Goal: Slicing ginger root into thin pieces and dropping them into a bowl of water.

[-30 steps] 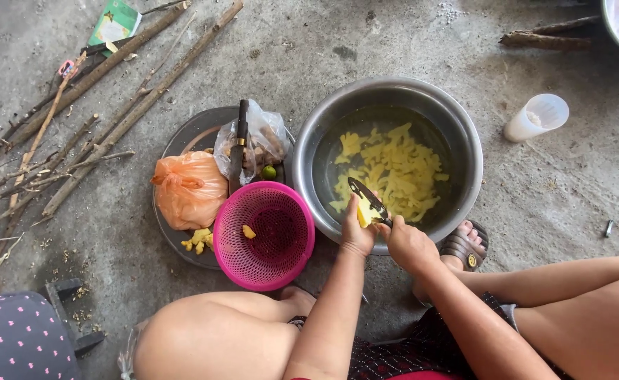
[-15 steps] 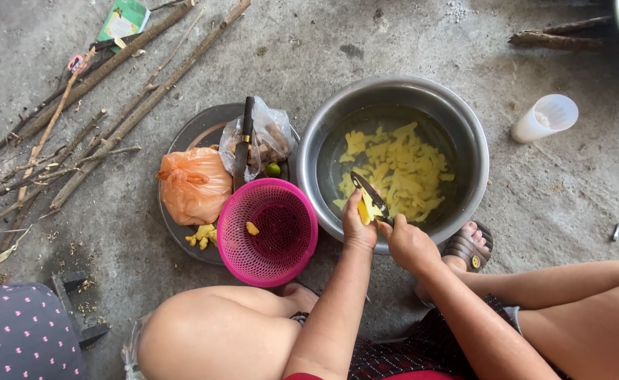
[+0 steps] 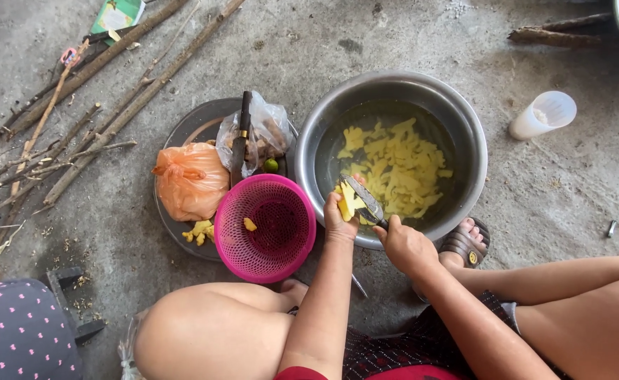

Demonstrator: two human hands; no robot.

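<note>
My left hand point(image 3: 340, 219) grips a yellow piece of fruit point(image 3: 345, 202) over the near rim of a steel bowl point(image 3: 473, 137). My right hand point(image 3: 406, 244) is closed on a knife point(image 3: 363, 198) whose blade lies against that yellow piece. The bowl holds water and several yellow slices point(image 3: 394, 165). A pink plastic basket point(image 3: 266, 229) stands just left of my hands with one yellow scrap inside.
A round metal tray point(image 3: 195, 128) under the basket carries an orange bag point(image 3: 191, 180), a clear bag with a dark-handled knife point(image 3: 240, 138), a lime and yellow scraps. Sticks point(image 3: 105, 77) lie at left. A white cup point(image 3: 542, 114) stands at right. My knees and sandalled foot point(image 3: 466, 243) are below.
The view has shifted slightly. My hands stay at the bowl's near rim, the knife still working on the yellow piece.
</note>
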